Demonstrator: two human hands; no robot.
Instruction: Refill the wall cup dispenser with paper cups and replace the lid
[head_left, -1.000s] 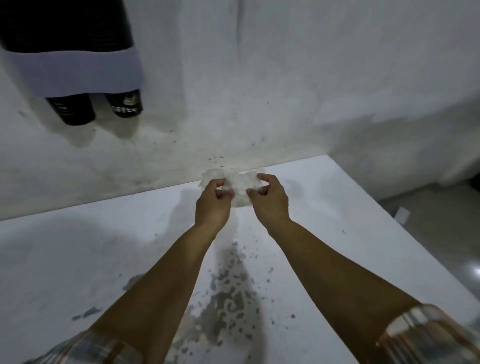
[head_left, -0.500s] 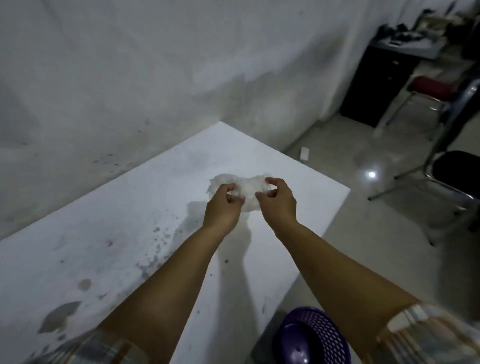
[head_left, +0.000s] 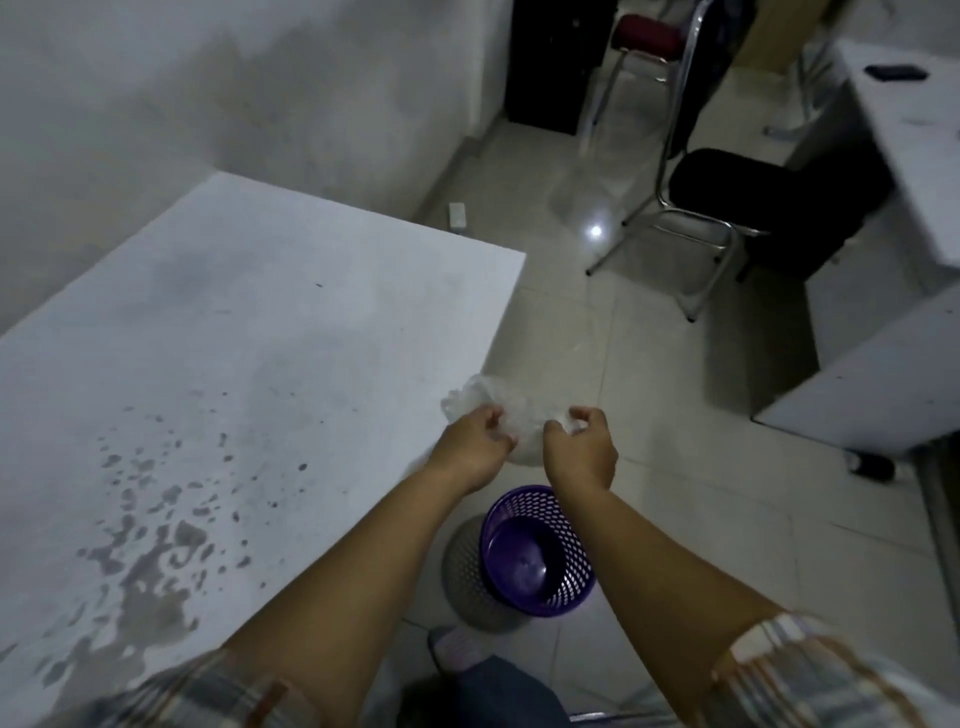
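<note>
Both hands are out in front, close together, each with curled fingers gripping one crumpled clear plastic wrapper: the left hand holds its left side, the right hand its right. Below them, nearer the person, a purple mesh bin stands on the tiled floor. A stained white table spreads to their left. A black chair sits well beyond them.

Beside the one white table stands one purple mesh wastebasket. Two hands hang above the basket, the left hand and right hand, sharing one crumpled clear plastic wrapper. Beyond the basket stand two chairs: one black-seated chair, one red-seated chair.
</note>
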